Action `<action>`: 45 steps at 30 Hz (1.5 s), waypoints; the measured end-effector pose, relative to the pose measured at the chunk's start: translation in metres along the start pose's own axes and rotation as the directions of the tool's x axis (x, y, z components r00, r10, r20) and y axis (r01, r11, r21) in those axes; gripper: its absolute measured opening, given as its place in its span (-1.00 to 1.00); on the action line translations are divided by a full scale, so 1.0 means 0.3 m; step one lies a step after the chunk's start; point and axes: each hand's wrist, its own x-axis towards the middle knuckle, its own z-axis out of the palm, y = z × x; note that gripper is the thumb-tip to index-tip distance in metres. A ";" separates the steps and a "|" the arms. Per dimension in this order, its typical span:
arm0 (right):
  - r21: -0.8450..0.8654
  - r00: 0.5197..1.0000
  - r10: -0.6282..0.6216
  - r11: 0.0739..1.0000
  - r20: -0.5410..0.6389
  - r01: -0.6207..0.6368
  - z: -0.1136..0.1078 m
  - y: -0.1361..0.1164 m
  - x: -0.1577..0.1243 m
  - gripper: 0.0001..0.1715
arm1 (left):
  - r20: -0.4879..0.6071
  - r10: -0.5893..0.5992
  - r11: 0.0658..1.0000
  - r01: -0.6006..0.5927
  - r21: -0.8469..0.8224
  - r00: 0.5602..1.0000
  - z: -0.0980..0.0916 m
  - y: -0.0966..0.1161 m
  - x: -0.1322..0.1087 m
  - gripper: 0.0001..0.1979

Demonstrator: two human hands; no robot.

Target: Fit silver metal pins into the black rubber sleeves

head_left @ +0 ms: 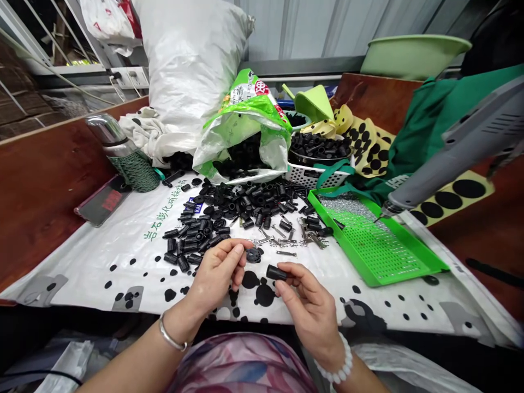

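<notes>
Between the thumb and index finger of my left hand (219,270) is a small round black plastic disc (254,255) with openings in it. My right hand (309,297) pinches a short black plastic tube (277,272), held roughly level just right of the disc; the two parts are apart. Beyond my hands spreads a loose pile of black plastic parts (196,232), tubes and caps mixed. Several thin metal strips (286,252) lie at the pile's right front side.
A green perforated tray (380,270) with small metal pieces sits right, an electric screwdriver (442,153) slanting above it. Behind are an opened green-white bag (245,125) and a white basket (319,176) of black parts. A thermos (123,153) and a phone (102,202) are left.
</notes>
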 end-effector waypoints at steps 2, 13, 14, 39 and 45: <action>-0.008 1.000 -0.004 1.000 0.010 0.004 0.002 0.003 -0.001 -0.75 | 0.032 -0.019 0.993 0.015 0.119 0.999 -0.002 -0.004 -0.012 -0.70; -0.117 0.988 -0.078 0.989 0.134 0.094 -0.020 0.014 0.000 -0.74 | 0.345 -0.018 0.889 -0.143 0.435 0.939 -0.020 -0.005 -0.124 -0.41; -0.122 0.981 -0.092 0.986 0.173 0.114 -0.024 0.015 -0.001 -0.74 | 0.373 -0.050 0.892 -0.127 0.433 0.926 -0.020 0.000 -0.132 -0.40; -0.236 0.895 -0.391 0.869 0.212 0.436 0.020 -0.020 -0.021 -0.60 | 0.269 0.316 0.598 -0.411 0.688 0.910 -0.025 -0.043 -0.094 -0.70; -0.325 0.863 -0.468 0.799 0.190 0.505 0.034 -0.029 -0.005 -0.65 | 0.198 0.250 0.702 -0.318 0.637 0.948 -0.011 -0.065 -0.079 -0.67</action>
